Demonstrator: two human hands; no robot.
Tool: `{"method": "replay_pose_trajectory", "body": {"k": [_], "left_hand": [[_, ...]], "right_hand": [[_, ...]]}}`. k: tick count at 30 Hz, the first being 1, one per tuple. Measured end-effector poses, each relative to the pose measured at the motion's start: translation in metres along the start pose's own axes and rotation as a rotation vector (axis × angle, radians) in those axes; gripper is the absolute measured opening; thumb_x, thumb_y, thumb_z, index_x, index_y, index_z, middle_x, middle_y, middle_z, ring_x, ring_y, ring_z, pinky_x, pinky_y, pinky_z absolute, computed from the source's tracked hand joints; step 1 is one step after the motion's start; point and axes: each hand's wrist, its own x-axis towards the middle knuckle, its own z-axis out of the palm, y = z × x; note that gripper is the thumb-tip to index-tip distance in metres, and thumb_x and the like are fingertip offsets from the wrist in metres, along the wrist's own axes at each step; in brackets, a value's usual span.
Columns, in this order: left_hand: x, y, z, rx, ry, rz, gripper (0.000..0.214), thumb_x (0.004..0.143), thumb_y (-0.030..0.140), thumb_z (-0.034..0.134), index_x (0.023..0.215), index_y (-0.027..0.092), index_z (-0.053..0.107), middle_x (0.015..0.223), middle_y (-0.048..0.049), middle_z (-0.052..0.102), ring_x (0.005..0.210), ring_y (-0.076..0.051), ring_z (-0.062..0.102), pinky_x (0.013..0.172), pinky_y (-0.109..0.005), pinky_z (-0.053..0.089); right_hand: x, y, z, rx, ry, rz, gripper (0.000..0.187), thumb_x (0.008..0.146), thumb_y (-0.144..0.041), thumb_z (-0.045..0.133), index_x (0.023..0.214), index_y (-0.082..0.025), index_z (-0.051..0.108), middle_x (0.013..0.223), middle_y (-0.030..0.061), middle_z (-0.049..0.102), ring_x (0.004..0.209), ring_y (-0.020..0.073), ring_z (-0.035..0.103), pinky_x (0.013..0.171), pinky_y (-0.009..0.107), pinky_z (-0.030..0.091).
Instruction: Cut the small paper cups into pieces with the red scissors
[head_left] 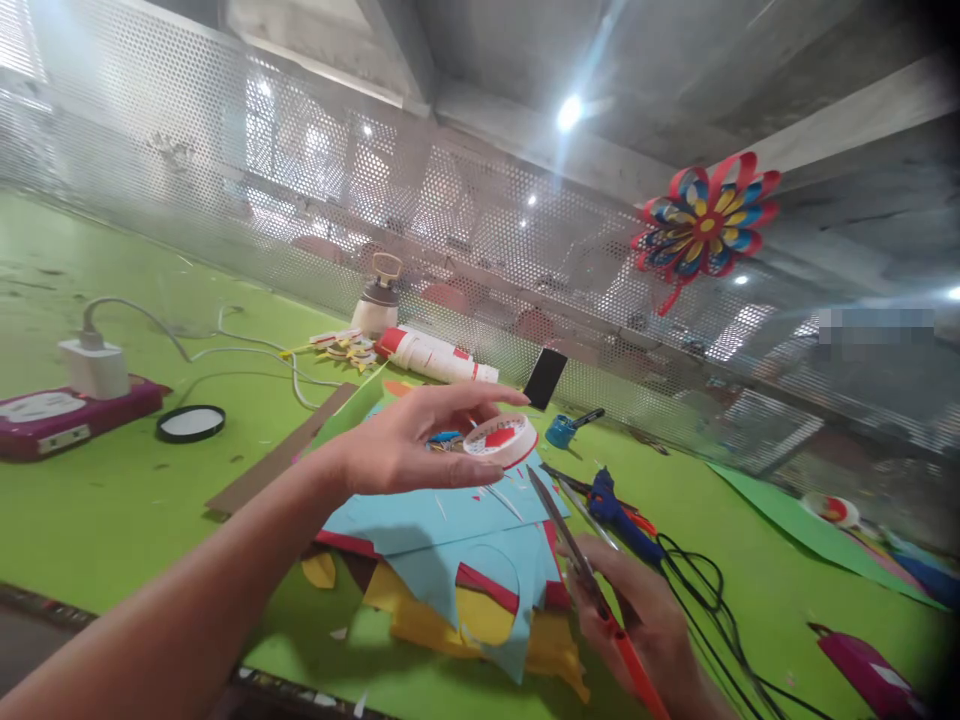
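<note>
In the lower right of the frame, the right hand (637,605) is closed around one pair of red-handled scissors (577,555), though whether the blades are parted is hard to tell. At the centre, the left hand (420,450) curls thumb and fingers around one white paper ring (525,447) with red inside, held above the worktop (247,430). The blade tip points just beside the ring's lower edge and near the left thumb, so a small slip could nick the paper or the skin; a hard squeeze could dent the thin wall. Below the ring lie light-blue paper (412,520) and yellow paper (555,650), in overlapping pieces too tangled to count. Right of centre sits one blue glue gun (622,520); its black cord (712,590) loops near the right wrist and, if snagged, could drag it into the paper. Beyond stands one blue pot (560,432) with one brush (589,418), which a knock could tip. Farther back come one black slab (545,378) and one red-and-white roll (442,357); one paper flower (706,225) shows at upper right.
</note>
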Motion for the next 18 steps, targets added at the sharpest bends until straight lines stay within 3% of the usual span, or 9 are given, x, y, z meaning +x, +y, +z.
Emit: {"method": "replay_pose_trajectory", "body": {"k": [4,7,12,18], "left_hand": [[0.001,0.000,0.000,-0.037,-0.016,-0.047,0.054,0.078,0.033,0.073,0.125,0.013,0.057,0.115,-0.0143,0.069,0.105,-0.028,0.066,0.091,-0.043,0.054],[0.000,-0.002,-0.001,-0.018,-0.026,-0.080,0.054,0.077,0.033,0.073,0.125,0.016,0.058,0.118,-0.0131,0.068,0.107,-0.028,0.065,0.090,-0.042,0.055],[0.001,-0.003,-0.002,0.070,-0.033,-0.073,0.056,0.073,0.029,0.075,0.125,0.016,0.061,0.127,-0.0138,0.064,0.115,-0.030,0.062,0.096,-0.043,0.052],[0.001,0.003,-0.002,0.146,-0.051,-0.021,0.058,0.069,0.019,0.070,0.125,0.015,0.060,0.129,-0.0143,0.063,0.118,-0.031,0.060,0.100,-0.043,0.050]], "right_hand": [[0.003,-0.003,-0.001,0.036,0.000,-0.002,0.039,0.081,-0.009,0.054,0.115,-0.026,0.060,0.091,0.0031,0.070,0.077,0.0189,0.068,0.070,0.027,0.056],[0.004,-0.005,-0.004,0.060,-0.008,0.021,0.036,0.081,-0.010,0.055,0.114,-0.024,0.062,0.088,0.0037,0.070,0.076,0.0193,0.069,0.069,0.027,0.056],[-0.002,-0.003,-0.003,0.143,-0.088,0.145,0.031,0.085,-0.014,0.055,0.114,-0.021,0.063,0.081,0.0028,0.066,0.067,0.0161,0.062,0.066,0.028,0.053],[-0.007,-0.002,-0.003,0.225,-0.126,0.229,0.026,0.086,-0.018,0.056,0.110,-0.021,0.066,0.067,-0.0017,0.055,0.052,0.0107,0.047,0.050,0.022,0.043]]}}
